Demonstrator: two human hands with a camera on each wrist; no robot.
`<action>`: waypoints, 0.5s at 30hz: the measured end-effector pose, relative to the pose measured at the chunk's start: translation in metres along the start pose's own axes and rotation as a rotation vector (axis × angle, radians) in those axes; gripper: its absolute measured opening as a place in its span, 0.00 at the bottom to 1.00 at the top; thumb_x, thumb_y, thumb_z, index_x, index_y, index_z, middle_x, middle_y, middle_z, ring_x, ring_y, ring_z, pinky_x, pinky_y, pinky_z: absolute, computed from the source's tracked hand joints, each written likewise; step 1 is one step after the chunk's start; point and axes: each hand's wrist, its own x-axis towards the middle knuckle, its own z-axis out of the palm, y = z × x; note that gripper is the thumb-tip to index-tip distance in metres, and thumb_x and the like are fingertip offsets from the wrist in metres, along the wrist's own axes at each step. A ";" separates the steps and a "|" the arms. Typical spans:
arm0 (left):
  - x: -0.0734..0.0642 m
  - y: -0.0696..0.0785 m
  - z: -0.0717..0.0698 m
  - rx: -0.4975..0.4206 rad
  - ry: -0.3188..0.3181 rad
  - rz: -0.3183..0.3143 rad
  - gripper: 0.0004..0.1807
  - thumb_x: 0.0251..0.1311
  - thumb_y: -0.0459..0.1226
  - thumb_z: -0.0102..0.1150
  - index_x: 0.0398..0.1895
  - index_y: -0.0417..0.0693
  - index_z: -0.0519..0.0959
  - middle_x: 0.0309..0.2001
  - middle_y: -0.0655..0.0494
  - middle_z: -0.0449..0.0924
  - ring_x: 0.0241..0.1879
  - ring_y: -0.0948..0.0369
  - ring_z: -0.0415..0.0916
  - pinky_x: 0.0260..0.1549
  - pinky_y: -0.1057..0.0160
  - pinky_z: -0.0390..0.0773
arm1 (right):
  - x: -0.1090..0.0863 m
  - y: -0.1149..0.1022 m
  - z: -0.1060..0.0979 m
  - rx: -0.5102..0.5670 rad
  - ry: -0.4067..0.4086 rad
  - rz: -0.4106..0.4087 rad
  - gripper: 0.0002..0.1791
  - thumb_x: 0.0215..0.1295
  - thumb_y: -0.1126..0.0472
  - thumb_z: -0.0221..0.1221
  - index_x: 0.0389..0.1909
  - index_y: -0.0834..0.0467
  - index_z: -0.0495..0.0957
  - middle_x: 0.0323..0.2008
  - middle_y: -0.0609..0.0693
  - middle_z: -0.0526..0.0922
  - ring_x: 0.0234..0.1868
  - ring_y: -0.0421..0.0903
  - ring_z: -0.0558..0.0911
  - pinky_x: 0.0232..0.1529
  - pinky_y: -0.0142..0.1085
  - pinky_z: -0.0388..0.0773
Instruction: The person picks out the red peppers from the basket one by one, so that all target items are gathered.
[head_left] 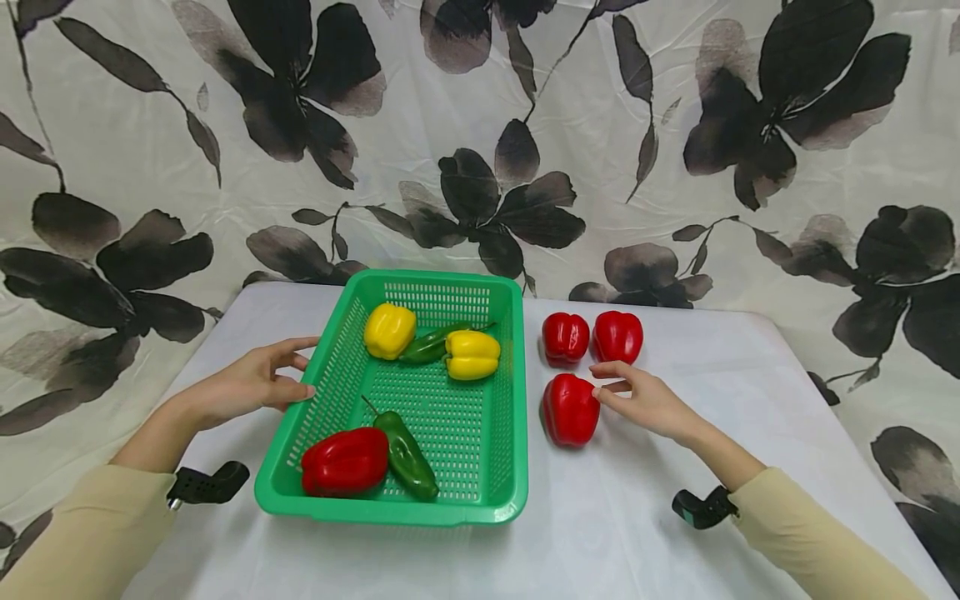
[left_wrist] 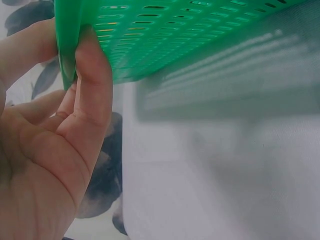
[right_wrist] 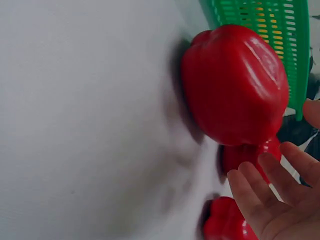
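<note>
My left hand (head_left: 258, 377) pinches the left rim of a green plastic basket (head_left: 517, 400). In the left wrist view the rim runs between its thumb and fingers (left_wrist: 92, 85). My right hand (head_left: 647, 402) is beside the nearest red bell pepper (head_left: 570, 410), fingers spread and loosely bent. The right wrist view shows that pepper (right_wrist: 235, 85) with no fingers wrapped round it; whether a fingertip touches it I cannot tell. Inside the basket lie a red bell pepper (head_left: 345, 461), two green chili peppers (head_left: 406, 457) and two yellow bell peppers (head_left: 390, 331).
Two more red bell peppers (head_left: 566, 337) stand behind the nearest one, right of the basket. A white cloth (head_left: 637, 533) covers the table, and a floral curtain (head_left: 600, 125) hangs behind it. Each wrist carries a small black camera (head_left: 210, 483).
</note>
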 end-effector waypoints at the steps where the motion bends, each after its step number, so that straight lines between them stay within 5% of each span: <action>1: 0.000 0.000 0.000 0.000 0.000 0.000 0.44 0.58 0.38 0.59 0.71 0.40 0.44 0.53 0.34 0.65 0.37 0.53 0.79 0.36 0.57 0.81 | 0.000 -0.002 -0.001 -0.008 0.008 -0.014 0.29 0.61 0.53 0.58 0.60 0.59 0.66 0.58 0.58 0.72 0.53 0.57 0.75 0.43 0.43 0.80; 15: 0.000 -0.001 0.000 -0.006 -0.001 0.005 0.44 0.58 0.38 0.59 0.71 0.40 0.44 0.53 0.34 0.65 0.37 0.53 0.79 0.36 0.57 0.81 | 0.008 -0.028 -0.012 -0.086 0.087 -0.180 0.22 0.57 0.62 0.61 0.54 0.60 0.72 0.50 0.57 0.77 0.48 0.53 0.78 0.44 0.43 0.80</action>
